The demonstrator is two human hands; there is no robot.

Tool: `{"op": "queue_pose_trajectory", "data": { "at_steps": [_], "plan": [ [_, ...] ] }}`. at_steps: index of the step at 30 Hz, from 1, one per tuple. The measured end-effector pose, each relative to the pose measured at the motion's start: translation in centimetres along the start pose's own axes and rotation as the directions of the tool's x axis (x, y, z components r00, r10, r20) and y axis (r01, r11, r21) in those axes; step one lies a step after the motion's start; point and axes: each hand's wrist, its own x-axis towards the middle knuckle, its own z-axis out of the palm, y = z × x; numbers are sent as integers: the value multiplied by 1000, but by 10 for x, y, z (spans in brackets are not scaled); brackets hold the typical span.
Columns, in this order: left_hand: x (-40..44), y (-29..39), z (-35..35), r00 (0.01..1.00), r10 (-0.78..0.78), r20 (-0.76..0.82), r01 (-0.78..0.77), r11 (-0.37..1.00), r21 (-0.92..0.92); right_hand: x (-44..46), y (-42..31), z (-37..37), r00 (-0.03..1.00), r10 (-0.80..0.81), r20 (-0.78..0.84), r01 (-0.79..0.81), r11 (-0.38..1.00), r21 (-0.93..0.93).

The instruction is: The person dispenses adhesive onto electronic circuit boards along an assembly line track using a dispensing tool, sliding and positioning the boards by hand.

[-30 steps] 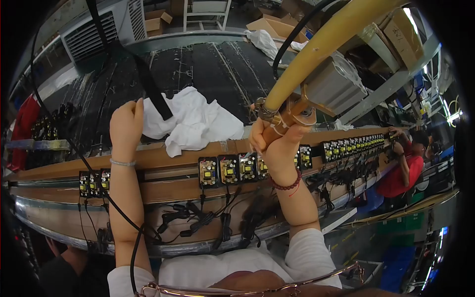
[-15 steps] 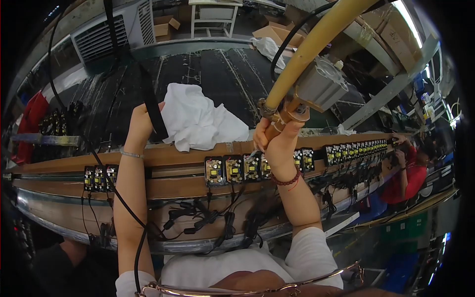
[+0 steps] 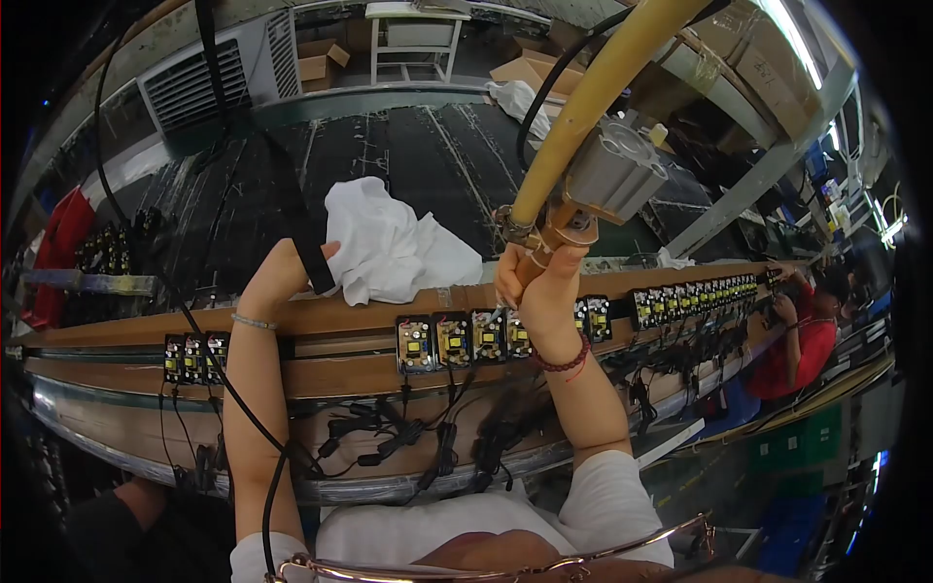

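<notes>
- My right grip (image 3: 547,291) was closed around the bronze-coloured metal fitting (image 3: 564,231) below the thick yellow tube (image 3: 583,112), beside the ribbed grey metal block (image 3: 617,170).
- Beneath that hand, black-edged rectangular circuit boards with yellow components (image 3: 452,340) stood in a row along the brown cardboard-lined track (image 3: 335,377); my hand and wrist hid part of the row.
- My left grip (image 3: 277,272) was curled behind the flat black strap (image 3: 313,262), its thumb beside the crumpled white cloth (image 3: 374,243). I cannot tell whether it was shut on anything.
- That cloth lay on the dark, scratched surface (image 3: 408,146), by its near edge.
- Three similar boards (image 3: 194,358) sat left of my left forearm, and a longer row (image 3: 695,296) ran off right, towards a person in a red top (image 3: 802,355).
- Black cables (image 3: 384,428) hung in front of the track.
- Marks on the brown cardboard box (image 3: 768,73) at upper right were too unclear for me to read.
</notes>
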Motion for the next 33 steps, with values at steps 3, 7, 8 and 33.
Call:
{"op": "queue_pose_trajectory", "data": {
  "at_steps": [3, 7, 8, 33],
  "plan": [
    [4, -8, -3, 977, 189, 101, -188, 982, -22, 0, 1, -3, 1000, -2, 7, 3, 997, -76],
    [-5, 3, 0, 956, 282, -79, -289, 953, -88, 0, 0, -4, 1000, 0, 3, 1, 992, -130],
    [-8, 6, 1, 950, 284, -129, -299, 946, -125, 0, 1, -4, 1000, 2, 2, -2, 992, -130],
    [-7, 5, -1, 883, 435, -177, -457, 882, -115, 5, -28, 5, 990, 68, -125, -77, 995, -70]
  ]
}}
